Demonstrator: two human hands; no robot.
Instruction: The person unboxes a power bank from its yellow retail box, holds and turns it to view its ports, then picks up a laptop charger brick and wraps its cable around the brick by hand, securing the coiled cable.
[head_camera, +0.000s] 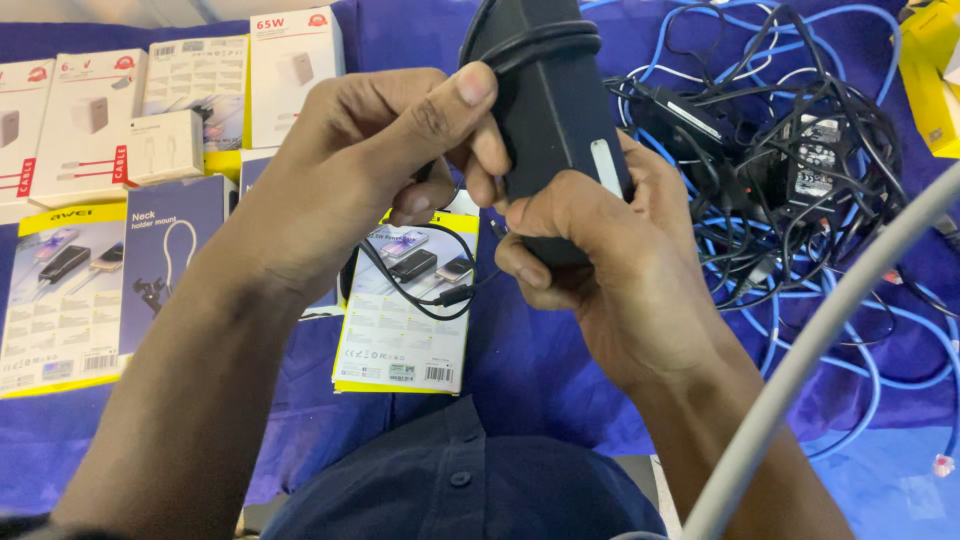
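Black and matt, a slab-shaped power bank (550, 110) stands upright between both hands, raised above the blue-clothed surface (540, 350). The right hand (610, 265) closes round its lower end; the left hand (370, 170) pinches its left edge with thumb and fingers. A thin black cable (535, 45) loops round its top and trails down to a plug (452, 296).

Retail boxes (130, 200) lie closed at left, their contents unseen; one yellow-edged box (400, 335) sits partly hidden under the hands. A tangle of blue and black cables (800, 170) with an adapter lies at right. A pale, blurred tube (830, 340) crosses the right foreground, cut off at the frame edge.
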